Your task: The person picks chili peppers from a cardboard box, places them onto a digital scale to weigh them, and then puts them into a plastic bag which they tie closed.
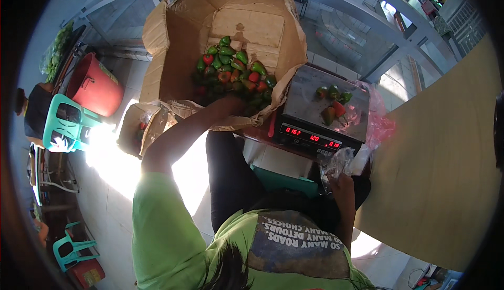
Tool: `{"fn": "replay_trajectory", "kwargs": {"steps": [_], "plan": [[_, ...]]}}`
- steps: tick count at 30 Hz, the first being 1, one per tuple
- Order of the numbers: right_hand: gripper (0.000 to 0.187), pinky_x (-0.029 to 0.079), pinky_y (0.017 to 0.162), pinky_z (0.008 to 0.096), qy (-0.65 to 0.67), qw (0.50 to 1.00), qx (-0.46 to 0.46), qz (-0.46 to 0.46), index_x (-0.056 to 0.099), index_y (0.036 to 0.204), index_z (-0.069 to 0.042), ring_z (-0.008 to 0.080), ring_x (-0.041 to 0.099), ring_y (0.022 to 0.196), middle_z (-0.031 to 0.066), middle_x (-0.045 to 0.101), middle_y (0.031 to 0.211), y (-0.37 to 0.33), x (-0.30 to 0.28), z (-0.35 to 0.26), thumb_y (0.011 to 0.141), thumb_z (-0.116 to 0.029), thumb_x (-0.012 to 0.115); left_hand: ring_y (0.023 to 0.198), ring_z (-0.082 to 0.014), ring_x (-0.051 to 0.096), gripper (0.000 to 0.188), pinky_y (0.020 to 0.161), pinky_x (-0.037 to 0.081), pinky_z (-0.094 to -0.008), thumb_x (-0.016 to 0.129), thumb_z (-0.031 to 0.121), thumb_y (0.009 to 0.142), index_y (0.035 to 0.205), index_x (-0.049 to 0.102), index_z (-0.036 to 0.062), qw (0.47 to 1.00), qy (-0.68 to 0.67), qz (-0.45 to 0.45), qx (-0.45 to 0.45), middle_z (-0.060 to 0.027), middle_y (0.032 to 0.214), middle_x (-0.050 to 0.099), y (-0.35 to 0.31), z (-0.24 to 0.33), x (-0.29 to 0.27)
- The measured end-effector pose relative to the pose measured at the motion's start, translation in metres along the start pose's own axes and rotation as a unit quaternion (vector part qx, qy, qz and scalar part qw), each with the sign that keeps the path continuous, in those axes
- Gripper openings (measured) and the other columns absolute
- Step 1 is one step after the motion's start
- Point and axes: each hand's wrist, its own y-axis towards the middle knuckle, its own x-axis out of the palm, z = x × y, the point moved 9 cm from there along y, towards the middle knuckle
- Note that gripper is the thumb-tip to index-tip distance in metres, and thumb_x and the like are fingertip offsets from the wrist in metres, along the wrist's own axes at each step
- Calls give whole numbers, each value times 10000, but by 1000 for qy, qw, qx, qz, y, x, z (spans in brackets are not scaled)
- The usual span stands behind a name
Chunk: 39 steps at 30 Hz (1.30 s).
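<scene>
Evidently partway through weighing, I have a few peppers (328,116) on the scale (306,106), while the larger pile (234,76) lies in the cardboard box (181,48). My left hand (231,104) reaches into that pile, its grip too shadowed to tell; my right hand (341,183) grasps a clear plastic bag (338,161), no pepper visible inside, so bagging appears undone.

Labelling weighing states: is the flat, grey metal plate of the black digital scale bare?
No, several small red and green peppers lie on the scale's plate.
</scene>
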Motion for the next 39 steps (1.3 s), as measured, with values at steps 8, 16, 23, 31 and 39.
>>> {"fn": "replay_trajectory", "kwargs": {"steps": [8,16,23,31,39], "plan": [[211,387,500,363,19,1000,0,-1,509,703,47,277,533,511,170,523,568,3,7,8,751,-144,587,769,-303,600,260,668,478,-368,617,172,699,888,568,0,934,-143,165,-281,-177,806,591,-17,-72,-41],[221,373,521,391,18,1000,16,-20,482,672,42,326,510,559,190,497,589,7,4,-10,736,-142,585,878,-305,583,357,759,464,-374,628,153,713,1028,527,18,811,-364,215,-404,-179,973,583,-56,-157,-64],[154,390,561,399,13,997,49,-52,499,744,29,362,528,634,202,520,661,5,10,-1,728,-99,583,1102,-277,469,663,931,365,-380,663,235,719,1259,334,37,943,-167,-147,-248,-155,1163,498,-49,-110,-19],[157,383,547,381,-5,998,39,-39,498,737,33,349,526,605,201,511,639,7,6,-10,733,-100,582,1045,-287,493,547,882,393,-376,624,220,748,1199,387,22,907,-345,-129,-202,-155,1132,516,-31,-112,18],[355,328,508,408,41,999,20,-2,404,608,47,354,429,526,216,431,561,6,4,-10,753,-195,620,962,-265,523,414,828,415,-366,580,219,774,1118,458,24,965,-218,-19,-144,-142,1058,549,-9,-130,63]]}}
